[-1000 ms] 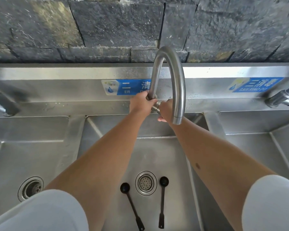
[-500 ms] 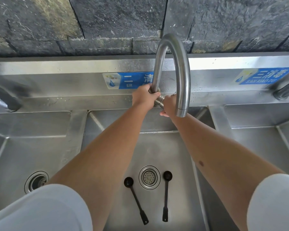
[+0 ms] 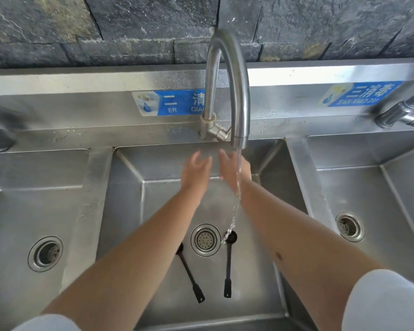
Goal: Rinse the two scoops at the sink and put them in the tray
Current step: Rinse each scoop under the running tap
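Dark rough stone wall (image 3: pixel 129 27) at the back, a steel splash ledge below it carrying two blue labels (image 3: pixel 170 102), and a steel bench with three basins side by side. The middle basin (image 3: pixel 129 187) is the working one — steel dividers (image 3: pixel 91 187) wall it off from the left basin and the right basin, each with its own drain. A tall gooseneck tap (image 3: pixel 227 75) rises from the ledge and curves forward; water (image 3: pixel 237 194) streams from its spout and lands just right of the middle drain (image 3: pixel 205 239). Both hands are raised under the spout, well above the basin floor and clear of its walls. Left hand (image 3: pixel 195 172) has relaxed, spread fingers (image 3: pixel 196 156) and holds nothing; right hand (image 3: pixel 233 169) is likewise loose and empty, with the stream running just in front of it — contact with the water cannot be told. The hands are near each other but not touching. Two black scoops lie flat on the basin floor, bowls toward the drain and handles toward the near rim: left scoop (image 3: pixel 189 275) angled, its bowl partly hidden by the left forearm, and right scoop (image 3: pixel 228 263) nearly straight, its bowl right where the stream hits. The scoops flank the drain, apart from each other. A second tap (image 3: pixel 402 113) sits at far right. White sleeves (image 3: pixel 387 302) show at the bottom corners.
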Demonstrator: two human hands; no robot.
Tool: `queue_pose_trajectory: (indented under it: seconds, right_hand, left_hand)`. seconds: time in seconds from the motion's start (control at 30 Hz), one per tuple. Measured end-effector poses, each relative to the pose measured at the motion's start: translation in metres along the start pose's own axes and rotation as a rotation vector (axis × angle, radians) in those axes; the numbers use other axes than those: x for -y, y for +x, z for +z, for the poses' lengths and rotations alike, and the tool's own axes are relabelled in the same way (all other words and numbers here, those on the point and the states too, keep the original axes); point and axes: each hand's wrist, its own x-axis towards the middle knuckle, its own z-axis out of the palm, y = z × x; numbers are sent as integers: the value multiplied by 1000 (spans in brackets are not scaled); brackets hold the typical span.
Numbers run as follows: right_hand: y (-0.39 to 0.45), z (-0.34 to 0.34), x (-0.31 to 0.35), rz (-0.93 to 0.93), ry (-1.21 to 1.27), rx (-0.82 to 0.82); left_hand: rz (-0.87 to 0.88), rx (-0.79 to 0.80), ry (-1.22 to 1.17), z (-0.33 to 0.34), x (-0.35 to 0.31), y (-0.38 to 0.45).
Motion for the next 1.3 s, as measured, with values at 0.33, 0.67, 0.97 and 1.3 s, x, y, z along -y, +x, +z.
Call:
queue_pose_trajectory:
  seconds: [0.33,0.67,0.97,1.3]
  right_hand:
    - [-68,21,-153,236,72,335]
    - [-82,58,-263,362,-47,164]
    - [-71,75,-289,346,-172,218]
    - [-119,33,-232,422,110,326]
  left_hand:
    - [-540,311,-135,8,143,-82]
    - [-568,363,191,32,228,-88]
    - [-529,394,227,48,261,-80]
    - [-585,325,62,15,201,-105]
